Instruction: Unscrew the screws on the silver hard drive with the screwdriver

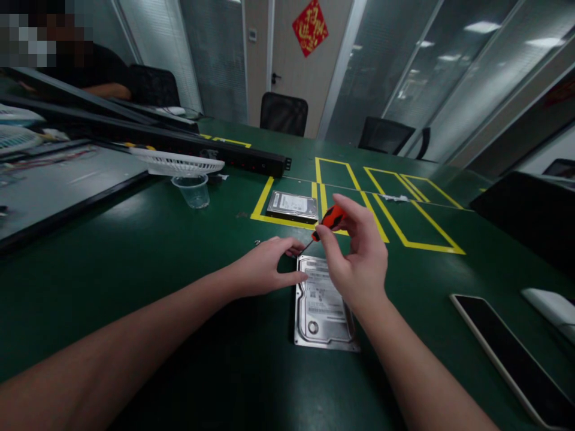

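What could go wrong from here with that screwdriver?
The screwdriver in the right hand could slip and jab the left hand, whose fingers are close to its tip. A slip might also scratch the nearer hard drive. The small bits beside the left hand could get knocked away.

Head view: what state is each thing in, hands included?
Left hand, thumb over near drive, grip unclear
Right hand, closed on screwdriver
Screwdriver, tilted, tip by near drive's far-left corner
Near drive, lying flat, cover on
Far drive, lying flat
Cup, upright, contents unclear
Door, shut
Phone, face up, screen dark
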A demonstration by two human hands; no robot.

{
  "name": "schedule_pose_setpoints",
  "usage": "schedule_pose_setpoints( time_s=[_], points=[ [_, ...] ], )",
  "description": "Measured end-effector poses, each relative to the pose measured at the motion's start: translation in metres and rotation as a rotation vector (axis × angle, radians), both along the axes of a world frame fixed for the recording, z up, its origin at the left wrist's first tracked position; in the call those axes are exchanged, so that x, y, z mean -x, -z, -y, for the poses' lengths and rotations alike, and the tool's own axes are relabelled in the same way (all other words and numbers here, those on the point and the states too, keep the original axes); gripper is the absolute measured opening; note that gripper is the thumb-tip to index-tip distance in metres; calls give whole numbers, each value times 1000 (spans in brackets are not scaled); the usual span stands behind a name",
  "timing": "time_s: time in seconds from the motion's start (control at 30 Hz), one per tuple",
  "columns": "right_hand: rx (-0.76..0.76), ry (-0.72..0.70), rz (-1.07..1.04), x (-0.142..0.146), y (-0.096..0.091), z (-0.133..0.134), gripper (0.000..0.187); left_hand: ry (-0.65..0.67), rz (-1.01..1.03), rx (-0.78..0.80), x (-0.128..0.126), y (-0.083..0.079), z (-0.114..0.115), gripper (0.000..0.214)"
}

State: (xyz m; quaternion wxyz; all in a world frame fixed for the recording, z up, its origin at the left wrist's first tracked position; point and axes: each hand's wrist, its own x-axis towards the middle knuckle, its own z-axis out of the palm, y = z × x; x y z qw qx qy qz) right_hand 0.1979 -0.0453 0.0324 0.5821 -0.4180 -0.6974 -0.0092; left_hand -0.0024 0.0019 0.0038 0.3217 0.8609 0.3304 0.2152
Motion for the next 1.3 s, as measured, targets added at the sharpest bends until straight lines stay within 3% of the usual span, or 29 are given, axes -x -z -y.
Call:
schedule_pose_setpoints(
  time_s=[0.2, 0.47, 0.7, 0.93, 1.17, 1.3],
  points=[
    [91, -125, -56, 2, 1, 2, 54, 9, 12, -2, -1, 0, 0, 53],
    [2, 8, -28, 0, 4, -1, 53, 3, 0, 8, -1, -1, 1, 56],
    [114, -133, -85, 3, 4, 2, 53, 11, 16, -10, -2, -1, 0, 50],
    [6, 2, -46, 1, 3, 0, 51, 4, -1, 15, -1, -1, 0, 56],
    [88, -134, -127, 4, 2, 2, 47, 14, 8, -2, -1, -1, 0, 52],
    [53, -86, -112, 4, 3, 1, 47, 12, 7, 5, -1, 0, 0, 54]
  ],
)
